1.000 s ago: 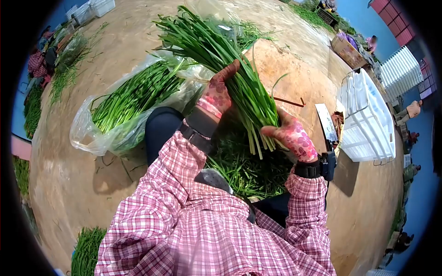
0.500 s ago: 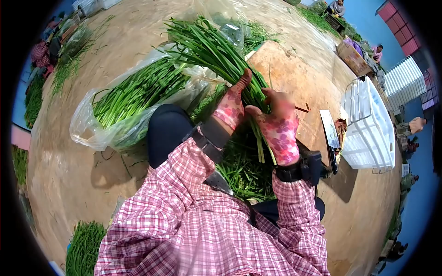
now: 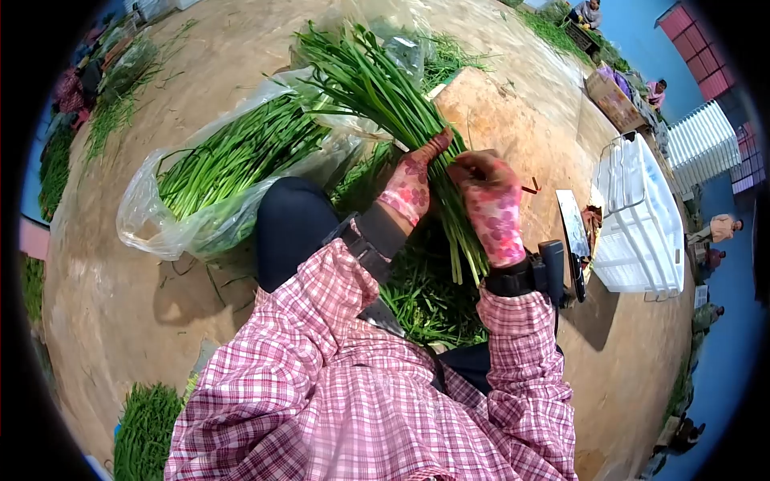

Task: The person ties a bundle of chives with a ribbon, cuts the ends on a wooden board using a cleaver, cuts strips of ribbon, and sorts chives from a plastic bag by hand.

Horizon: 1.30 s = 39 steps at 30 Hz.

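My left hand (image 3: pixel 415 178), in a pink flower-print glove with bare fingers, is wrapped round a bunch of long green chives (image 3: pixel 373 84). The bunch slants across in front of me, leaf tips to the upper left and pale stem ends pointing down. At the bunch's right side is my right hand (image 3: pixel 493 200), gloved alike, its fingers curled in a pinch; what they hold is hidden. Just beyond lies a worn wooden board (image 3: pixel 501 112) with a small reddish-brown strip (image 3: pixel 531 188) on it. Loose chive trimmings (image 3: pixel 433 309) lie below the hands, between my legs.
An open clear plastic bag (image 3: pixel 144 228) full of chives lies left of my knee. Right of the board are a wide-bladed knife (image 3: pixel 572 216) and stacked white plastic crates (image 3: pixel 642 240). Another chive pile (image 3: pixel 148 433) lies lower left. Several people sit farther off.
My right hand has moved slightly up and its fingers have curled in, with the thumb now drawn up to them. The left hand and the bunch have shifted slightly.
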### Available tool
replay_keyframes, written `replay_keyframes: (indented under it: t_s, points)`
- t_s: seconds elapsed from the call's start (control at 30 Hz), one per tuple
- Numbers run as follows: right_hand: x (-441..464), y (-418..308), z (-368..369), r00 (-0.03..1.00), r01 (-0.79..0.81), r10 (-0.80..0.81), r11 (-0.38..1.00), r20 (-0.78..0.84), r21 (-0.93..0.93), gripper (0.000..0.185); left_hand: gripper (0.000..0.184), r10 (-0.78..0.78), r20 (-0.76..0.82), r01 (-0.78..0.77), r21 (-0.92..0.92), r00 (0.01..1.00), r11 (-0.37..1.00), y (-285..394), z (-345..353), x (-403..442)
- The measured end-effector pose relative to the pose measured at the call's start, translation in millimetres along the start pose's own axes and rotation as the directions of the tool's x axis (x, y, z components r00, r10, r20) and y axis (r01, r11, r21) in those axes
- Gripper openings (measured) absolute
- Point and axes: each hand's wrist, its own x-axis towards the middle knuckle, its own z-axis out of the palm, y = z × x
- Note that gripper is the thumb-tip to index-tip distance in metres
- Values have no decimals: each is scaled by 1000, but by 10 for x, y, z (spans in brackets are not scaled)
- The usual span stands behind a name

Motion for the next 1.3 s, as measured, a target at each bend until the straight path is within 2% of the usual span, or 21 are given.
replay_keyframes:
  t_s: [0.07,0.1,0.13,0.23,0.27,0.33,0.4,0.47,0.5,0.53,0.57,0.67,0.73,0.8,0.9,1.03,1.13,1.17,1.23,1.27,1.3]
  points:
    - [-9,48,-76,990,-61,119,838,-72,543,16,15,-132,57,139,-136,990,981,51,-26,44]
    - [-22,-117,-184,966,-153,252,751,-64,643,11,19,-92,85,106,-176,992,979,29,-117,128]
    - [-61,-81,-297,969,-164,242,768,-44,619,10,23,-48,114,72,-214,992,974,4,-189,219]
    - [-242,-206,-471,940,-123,336,503,-62,856,10,23,-17,50,30,-270,999,962,50,-193,281]
    - [-322,-134,-551,881,-104,436,556,-182,825,9,23,23,35,-12,-283,999,959,85,-145,227]
    - [-521,-140,-873,899,-54,425,337,-101,940,9,21,85,-177,-128,-248,981,960,162,-164,332]
    - [-741,33,-1267,895,-13,445,111,-38,994,8,25,157,-146,-193,-280,977,941,282,-258,398]
    - [-895,17,-1527,910,-218,413,515,-17,829,10,29,108,-206,-165,-288,973,943,420,-102,299]
    - [-944,49,-1510,849,-397,517,760,-109,515,15,34,222,265,-167,-217,938,962,363,-553,384]
    - [-872,-130,-1411,881,-435,456,886,-128,164,19,40,248,383,-96,-374,890,923,285,-698,291]
    - [-774,-340,-1288,926,-370,367,928,-91,-29,28,48,269,495,16,-498,826,867,206,-860,227]
    - [-446,-281,-751,990,81,-125,885,-66,-459,29,39,185,352,-123,-192,917,974,141,-567,177]
    - [-356,-151,-545,987,134,-159,797,10,-589,30,40,155,311,-137,-78,938,987,196,-623,291]
    - [-339,-166,-466,1000,26,-31,877,-3,-480,15,40,118,330,-105,-57,937,993,248,-840,517]
    - [-428,-158,-414,980,109,-152,950,-131,-294,11,33,-30,510,67,-54,860,996,333,-589,358]
    - [-477,46,-398,967,172,-196,974,-164,-150,16,33,114,347,-71,-134,931,988,297,-359,265]
    - [-536,58,-407,981,75,-105,981,-166,-179,20,33,70,363,-48,-71,929,996,305,-405,298]
    - [-543,76,-411,984,64,-91,983,-151,-169,21,34,12,353,52,-171,936,984,310,-396,246]
    - [-569,98,-409,991,39,-57,988,-124,-149,24,32,-4,349,23,-49,937,999,357,-353,144]
    - [-585,81,-413,989,-51,52,999,-135,10,26,31,-10,346,6,12,938,1000,366,-343,122]
    - [-592,22,-429,979,-137,160,976,-129,170,29,28,29,490,-13,-36,871,999,342,-297,144]
